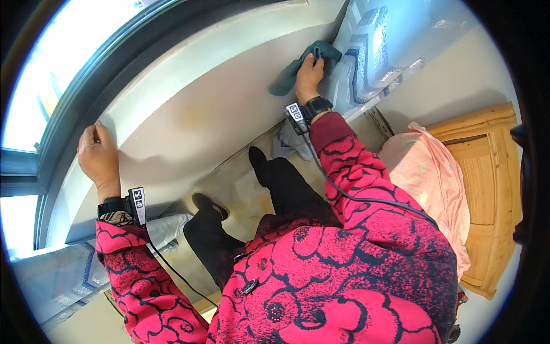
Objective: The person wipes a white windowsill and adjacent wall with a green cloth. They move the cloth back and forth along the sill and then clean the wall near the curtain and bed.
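Observation:
A dark green cloth (288,77) is bunched in my right hand (308,77), up at the far right end of the wall below the window. Part of it hangs against the pale wall face (206,99), and its other end touches the patterned curtain (365,56). Over on the left, my left hand (99,150) rests on the white windowsill (163,81) beside the dark window frame (68,99). Its fingers are curled together, and I see nothing in them.
Another patterned curtain (64,275) hangs at lower left. A wooden headboard (481,172) with pink fabric (425,167) before it stands at right. Thin cables run from both wrist devices along my sleeves. Clear plastic (292,137) lies on the tiled floor (240,193) near my feet.

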